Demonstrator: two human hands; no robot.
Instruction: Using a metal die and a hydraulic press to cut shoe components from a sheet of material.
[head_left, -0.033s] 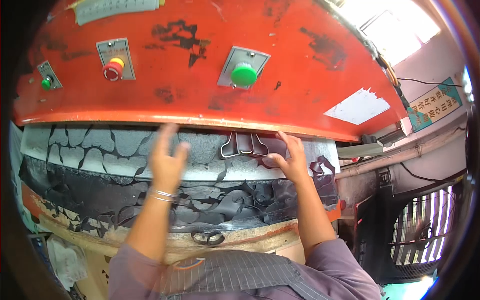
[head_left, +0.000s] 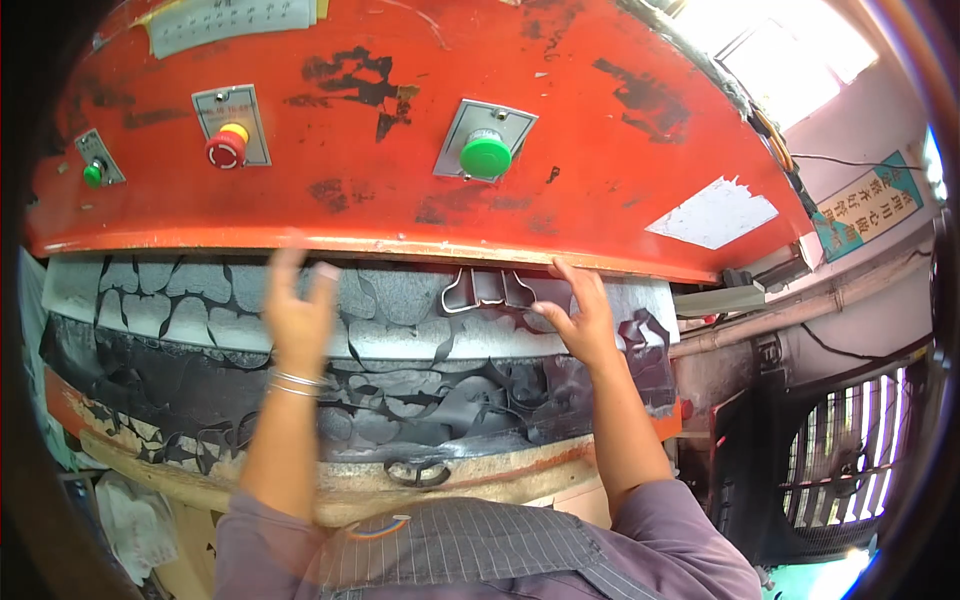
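Observation:
A grey sheet with many shapes cut out of it lies on the bed under a big red press head. A bent metal cutting die stands on the sheet just below the head's edge. My right hand lies flat on the sheet right beside the die, fingers spread and reaching up to the red edge. My left hand is blurred and hovers over the left part of the sheet, fingers apart and holding nothing. Thin bangles circle its wrist.
The red head carries a green button, a red and yellow button and a small green button. Black offcut material hangs over the front. A second metal die rests on the front ledge. A fan grille stands at the right.

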